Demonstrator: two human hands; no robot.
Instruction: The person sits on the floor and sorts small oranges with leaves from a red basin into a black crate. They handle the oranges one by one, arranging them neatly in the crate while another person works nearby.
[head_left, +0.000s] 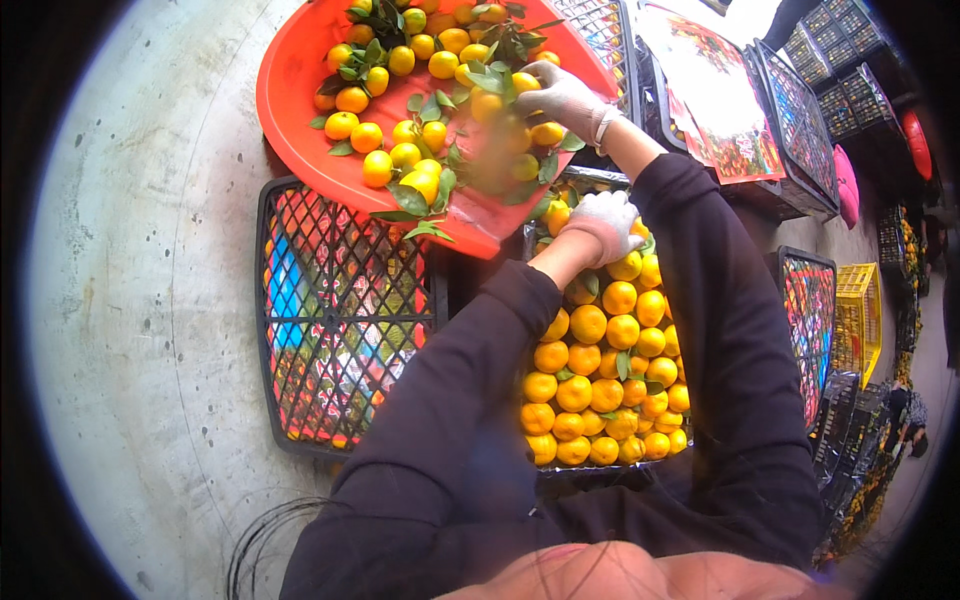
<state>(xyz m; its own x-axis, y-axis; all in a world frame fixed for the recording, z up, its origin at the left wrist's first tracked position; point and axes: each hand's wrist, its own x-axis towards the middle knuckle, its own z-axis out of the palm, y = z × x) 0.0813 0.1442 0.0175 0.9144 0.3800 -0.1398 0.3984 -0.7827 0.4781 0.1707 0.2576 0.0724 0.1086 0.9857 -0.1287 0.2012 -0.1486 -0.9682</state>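
My right hand (564, 103), in a pale knit glove, reaches over the right side of a red plastic basin (289, 112), its fingertips on a small orange mandarin (525, 82). Leafy mandarins (366, 137) lie loose in the basin. My left hand (604, 223), gloved too, is lower, palm down over the upper part of a crate filled with rows of mandarins (587, 324). Its fingers are mostly hidden, so what it touches or holds cannot be told. A few green leaves (623, 365) lie among the fruit.
A black mesh crate (341, 319) with printed sheets inside stands left of the fruit crate. More black crates (799, 127) stand at the upper right, with printed sheets (720, 97) on top. A yellow crate (859, 322) stands farther right. Concrete floor (120, 300) shows at the left.
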